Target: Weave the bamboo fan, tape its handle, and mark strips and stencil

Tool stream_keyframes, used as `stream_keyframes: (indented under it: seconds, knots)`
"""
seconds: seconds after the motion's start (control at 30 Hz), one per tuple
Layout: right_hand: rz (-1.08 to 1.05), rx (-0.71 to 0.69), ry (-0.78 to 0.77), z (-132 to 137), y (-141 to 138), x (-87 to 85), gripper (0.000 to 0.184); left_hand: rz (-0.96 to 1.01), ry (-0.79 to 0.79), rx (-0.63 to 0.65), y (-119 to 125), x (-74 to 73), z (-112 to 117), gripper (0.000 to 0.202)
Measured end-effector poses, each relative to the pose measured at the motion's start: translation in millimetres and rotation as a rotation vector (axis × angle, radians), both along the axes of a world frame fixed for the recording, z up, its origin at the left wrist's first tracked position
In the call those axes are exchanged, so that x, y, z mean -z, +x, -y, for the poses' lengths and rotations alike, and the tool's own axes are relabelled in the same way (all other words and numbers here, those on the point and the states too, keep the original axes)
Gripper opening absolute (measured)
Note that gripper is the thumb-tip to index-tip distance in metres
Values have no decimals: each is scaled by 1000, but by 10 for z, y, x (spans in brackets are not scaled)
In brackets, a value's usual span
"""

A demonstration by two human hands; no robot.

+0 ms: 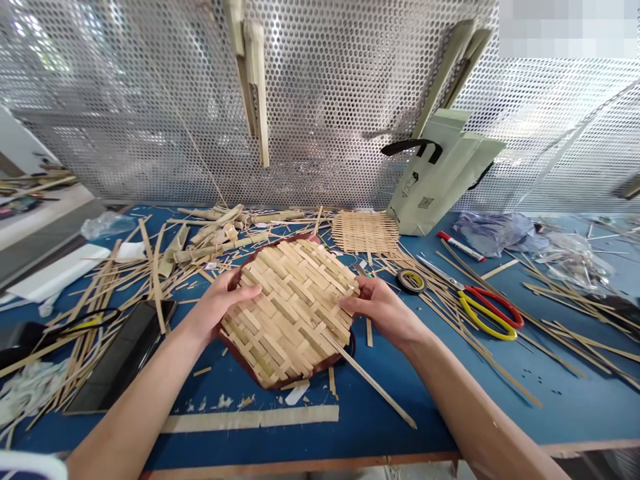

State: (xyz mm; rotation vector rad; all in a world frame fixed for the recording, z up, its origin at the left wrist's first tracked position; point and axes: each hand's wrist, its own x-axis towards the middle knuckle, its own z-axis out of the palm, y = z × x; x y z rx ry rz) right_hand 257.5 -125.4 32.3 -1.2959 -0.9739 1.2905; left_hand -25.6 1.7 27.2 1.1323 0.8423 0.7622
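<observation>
A woven bamboo panel [295, 307] with a dark red-brown backing showing round its edge is held between my hands above the blue table. On its left edge my left hand [227, 300] is closed, thumb on top and fingers hidden beneath. My right hand [375, 303] grips the right edge the same way, thumb near the rim. One long bamboo strip [377, 387] sticks out of the weave toward the lower right. Under the panel, a masking-tape-like pale band [250, 420] lies along the table's front.
Scissors with red and yellow handles [490, 310], a tape roll [411, 281] and a red-white marker [461, 246] lie at right. Behind stand a pale green bag [425, 180] and a smaller woven mat [365, 232]. Loose bamboo strips surround a dark flat slab [120, 360] at left.
</observation>
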Motion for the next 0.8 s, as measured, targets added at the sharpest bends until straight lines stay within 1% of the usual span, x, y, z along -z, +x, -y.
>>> stream_keyframes:
  seconds: [0.07, 0.2, 0.27, 0.4, 0.5, 0.7, 0.8]
  knots:
    - [-11, 39, 14, -12, -11, 16, 42, 70, -2, -28, 9, 19, -29, 59]
    - [-59, 151, 56, -36, 1, -1, 42, 217, -44, -129, 11, 55, -91, 47]
    - [-89, 198, 86, -46, 3, -16, 43, 262, -59, -132, 8, 60, -114, 47]
    - [-77, 264, 130, -60, 9, -7, 43, 266, -45, -86, 13, 39, -121, 51]
    - [-67, 280, 142, -64, 11, 11, 45, 256, -21, -62, 18, 31, -111, 54]
    - [-63, 264, 159, -55, -31, -12, 44, 210, 42, -63, 15, 66, -109, 52]
    - [-6, 319, 182, -56, -21, -2, 43, 191, 66, -71, 19, 63, -106, 53]
